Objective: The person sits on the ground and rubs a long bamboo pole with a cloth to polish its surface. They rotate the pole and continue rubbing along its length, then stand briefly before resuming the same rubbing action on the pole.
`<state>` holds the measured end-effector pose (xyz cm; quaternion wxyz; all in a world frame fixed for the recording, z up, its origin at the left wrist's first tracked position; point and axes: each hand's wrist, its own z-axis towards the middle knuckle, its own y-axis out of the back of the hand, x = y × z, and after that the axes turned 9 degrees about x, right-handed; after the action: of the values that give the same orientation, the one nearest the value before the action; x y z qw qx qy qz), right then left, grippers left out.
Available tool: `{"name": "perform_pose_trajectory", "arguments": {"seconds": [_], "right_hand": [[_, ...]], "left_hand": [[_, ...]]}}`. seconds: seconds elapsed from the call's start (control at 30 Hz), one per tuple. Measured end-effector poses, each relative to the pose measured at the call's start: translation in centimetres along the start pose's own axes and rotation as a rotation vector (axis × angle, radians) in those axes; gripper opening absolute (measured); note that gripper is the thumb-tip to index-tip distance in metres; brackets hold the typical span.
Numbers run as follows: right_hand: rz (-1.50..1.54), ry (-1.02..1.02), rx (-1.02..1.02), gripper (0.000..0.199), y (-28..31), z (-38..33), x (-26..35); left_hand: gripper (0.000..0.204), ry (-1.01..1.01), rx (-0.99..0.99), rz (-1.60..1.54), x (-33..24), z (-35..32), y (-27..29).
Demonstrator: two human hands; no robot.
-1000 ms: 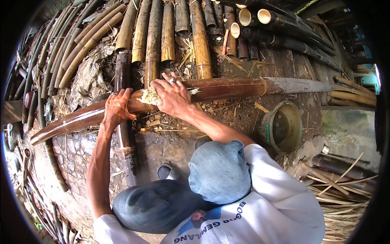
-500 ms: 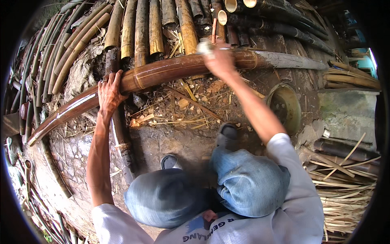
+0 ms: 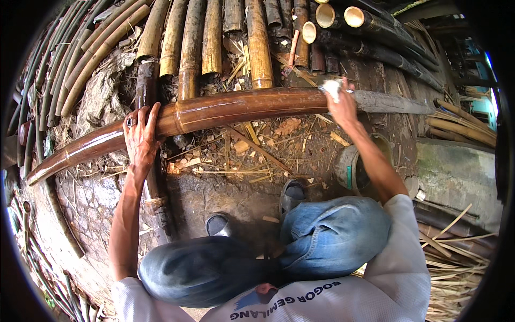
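Note:
A long brown bamboo pole [image 3: 230, 109] lies crosswise in front of me, wet and shiny along most of its length and greyish toward the right end. My left hand [image 3: 141, 138] grips it left of the middle, fingers curled over the top. Farther right, my right hand [image 3: 343, 109] is closed on a white wad [image 3: 332, 89], perhaps cloth, pressed to the pole near where the grey part begins. What the wad is made of cannot be made out. Beneath the pole at the left, a dark bamboo piece [image 3: 155, 180] runs toward me.
Upright-lying bamboo lengths [image 3: 212, 43] fill the far side, with dark poles [image 3: 375, 51] stacked at the far right. A bucket [image 3: 348, 166] stands beyond my right knee. Wood chips [image 3: 241, 147] litter the ground. Split strips [image 3: 456, 279] pile up at the near right.
My right hand has slid to the right along the pole with the white wad. My left hand keeps its hold on the pole. The view has shifted slightly.

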<state>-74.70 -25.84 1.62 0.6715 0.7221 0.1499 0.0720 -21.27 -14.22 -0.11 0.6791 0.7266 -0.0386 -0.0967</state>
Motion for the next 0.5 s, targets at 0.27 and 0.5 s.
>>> {"name": "perform_pose_trajectory", "arguments": {"seconds": [0.27,0.5], "right_hand": [[0.495,0.514,-0.029,0.08,-1.7,3.0,27.1],[0.108,-0.064,0.002,0.03,0.4,-2.3,-2.2]], "left_hand": [[0.123,0.072,0.389,0.053,-0.4,2.9,4.4],[0.105,-0.004,0.579,-0.095,1.4,5.2,4.2]]}}
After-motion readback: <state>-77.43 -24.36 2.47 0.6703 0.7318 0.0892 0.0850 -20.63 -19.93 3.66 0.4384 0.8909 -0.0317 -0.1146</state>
